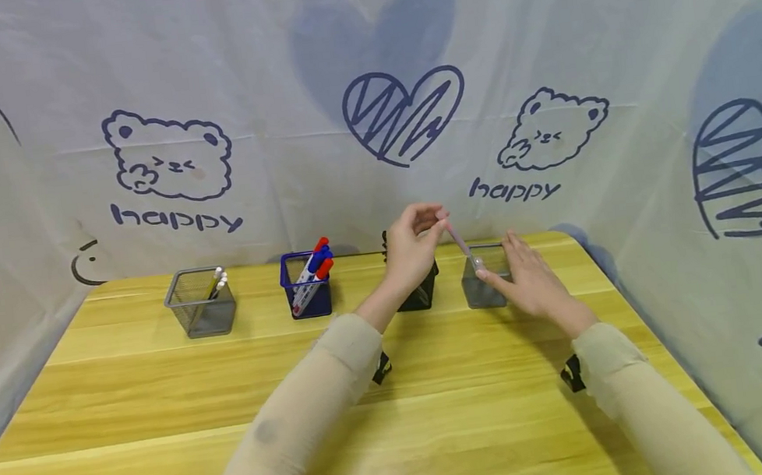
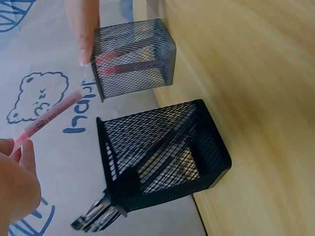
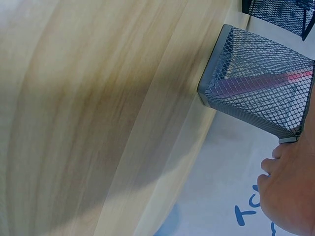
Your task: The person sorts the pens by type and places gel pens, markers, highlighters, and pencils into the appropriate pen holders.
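Observation:
My left hand [image 1: 416,245] pinches a pink pen [image 1: 459,239] by its upper end. The pen slants down toward the grey mesh pen holder [image 1: 483,290] at the right; in the left wrist view its lower end [image 2: 78,95] is just outside the rim. Two pink pens [image 2: 129,64] show through the mesh inside that holder. With thumb and fingers around the rim, my right hand [image 1: 534,279] holds the grey holder. A black mesh pen holder [image 2: 162,152] with several dark pens stands beside it, partly hidden behind my left hand in the head view.
Farther left stand a blue mesh holder [image 1: 310,299] with red and blue markers and another grey mesh holder [image 1: 210,323] with white-tipped sticks. All are near the back edge of the wooden table [image 1: 159,396], before a printed cloth [image 1: 289,177].

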{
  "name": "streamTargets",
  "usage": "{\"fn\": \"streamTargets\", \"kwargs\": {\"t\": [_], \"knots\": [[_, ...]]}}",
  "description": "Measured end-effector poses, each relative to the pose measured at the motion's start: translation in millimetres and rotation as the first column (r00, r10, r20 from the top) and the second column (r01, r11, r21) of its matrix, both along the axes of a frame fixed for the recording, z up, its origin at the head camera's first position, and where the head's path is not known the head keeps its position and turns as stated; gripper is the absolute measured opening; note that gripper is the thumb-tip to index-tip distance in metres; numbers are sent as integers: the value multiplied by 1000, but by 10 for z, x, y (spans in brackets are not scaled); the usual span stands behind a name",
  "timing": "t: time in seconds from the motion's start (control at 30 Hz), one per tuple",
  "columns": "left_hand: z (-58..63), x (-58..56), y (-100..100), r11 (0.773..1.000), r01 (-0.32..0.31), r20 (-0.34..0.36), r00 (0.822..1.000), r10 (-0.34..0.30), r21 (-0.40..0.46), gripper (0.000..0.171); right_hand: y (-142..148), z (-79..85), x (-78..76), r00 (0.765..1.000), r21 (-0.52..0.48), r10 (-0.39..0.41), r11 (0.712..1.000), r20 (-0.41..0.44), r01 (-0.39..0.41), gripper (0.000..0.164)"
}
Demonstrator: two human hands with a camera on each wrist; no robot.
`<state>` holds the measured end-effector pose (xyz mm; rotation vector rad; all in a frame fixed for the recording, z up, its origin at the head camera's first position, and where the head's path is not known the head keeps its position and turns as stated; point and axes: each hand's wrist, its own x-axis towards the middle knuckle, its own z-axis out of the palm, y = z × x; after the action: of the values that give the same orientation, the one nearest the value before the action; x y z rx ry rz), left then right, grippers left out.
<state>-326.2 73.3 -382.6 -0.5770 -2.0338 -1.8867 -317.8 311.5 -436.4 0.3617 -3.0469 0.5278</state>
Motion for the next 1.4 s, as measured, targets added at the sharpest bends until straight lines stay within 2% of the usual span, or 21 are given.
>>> {"fn": "streamTargets", "kwargs": {"t": [0.17,0.23,0.37,0.53,0.67,0.77,0.83,0.97,1.07,1.17,1.4], "knots": [[-48,-45,105,1000,13,64,998,-12,-5,26,-1,19,3,1000,4,0,1000,12,0,105],[-73,-55,145,999,14,88,996,-11,-33,26,1,22,5,1000,5,1,1000,16,-1,105],[-132,-76,218,992,20,115,993,-5,-123,25,6,12,5,1000,12,3,1000,17,-4,105],[-190,-93,275,957,40,120,993,-5,-287,25,11,-3,-5,1000,11,1,1000,16,-1,105],[-227,-113,299,911,49,96,995,-10,-409,22,15,-1,-1,1000,13,-1,1000,15,1,105],[-268,-141,313,866,45,55,998,-20,-498,22,19,-4,-3,1000,14,-1,1000,16,1,105],[-288,-156,321,825,26,9,1000,-26,-565,22,20,-4,-5,1000,13,-1,1000,18,1,105],[-313,-174,344,724,-36,-83,996,-28,-688,22,18,-1,-10,1000,13,-3,1000,15,2,105],[-328,-178,374,668,-64,-119,992,-37,-742,23,15,-4,-19,1000,19,0,1000,9,-1,105],[-344,-171,412,627,-81,-131,991,-34,-775,23,13,-12,-27,1000,18,5,1000,7,-5,105],[-346,-156,475,571,-92,-123,992,-15,-816,27,28,-5,-29,1000,28,3,1000,3,-3,105]]}}
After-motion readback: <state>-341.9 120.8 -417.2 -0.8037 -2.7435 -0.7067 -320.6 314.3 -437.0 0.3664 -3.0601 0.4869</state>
